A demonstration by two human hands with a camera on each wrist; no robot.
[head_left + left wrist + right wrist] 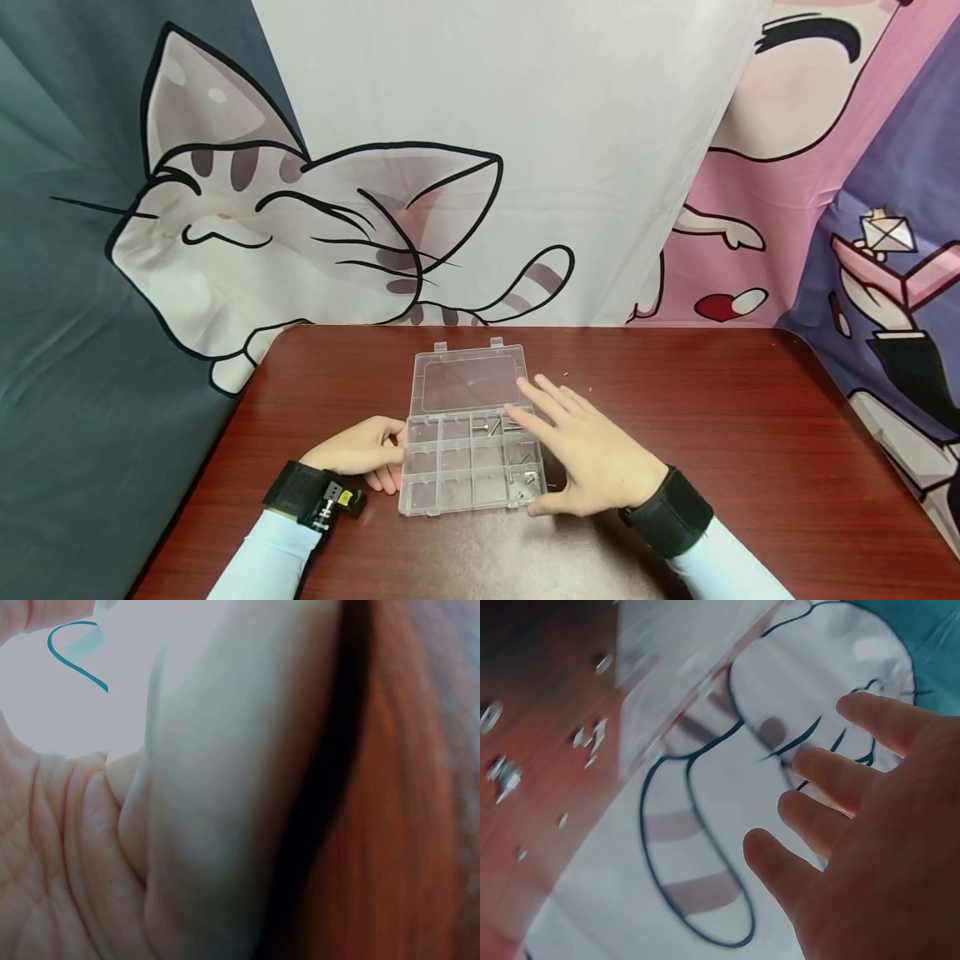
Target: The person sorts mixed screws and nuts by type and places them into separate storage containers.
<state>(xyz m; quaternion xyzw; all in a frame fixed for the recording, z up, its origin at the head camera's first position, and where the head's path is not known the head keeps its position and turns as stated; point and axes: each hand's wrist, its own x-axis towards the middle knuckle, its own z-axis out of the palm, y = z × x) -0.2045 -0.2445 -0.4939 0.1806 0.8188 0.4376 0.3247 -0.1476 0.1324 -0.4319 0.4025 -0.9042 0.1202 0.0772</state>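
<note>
A clear plastic compartment box (440, 508) lies on the table with its lid (471, 379) folded back, away from me. Metal screws (491, 427) sit in a top-row compartment, and more small metal pieces (530, 477) in the right-hand column. My left hand (363, 454) grips the box's left edge with thumb and fingers; the left wrist view shows mostly its blurred palm (67, 847). Over the box's right side my right hand (592, 454) is held with fingers spread, covering part of that edge. In the right wrist view its fingers (840, 780) are straight and hold nothing.
Several small metal parts (510, 776) lie loose on the reddish-brown table (750, 433), right of the box. Behind the table's far edge hangs a cloth (600, 100) printed with a cartoon cat.
</note>
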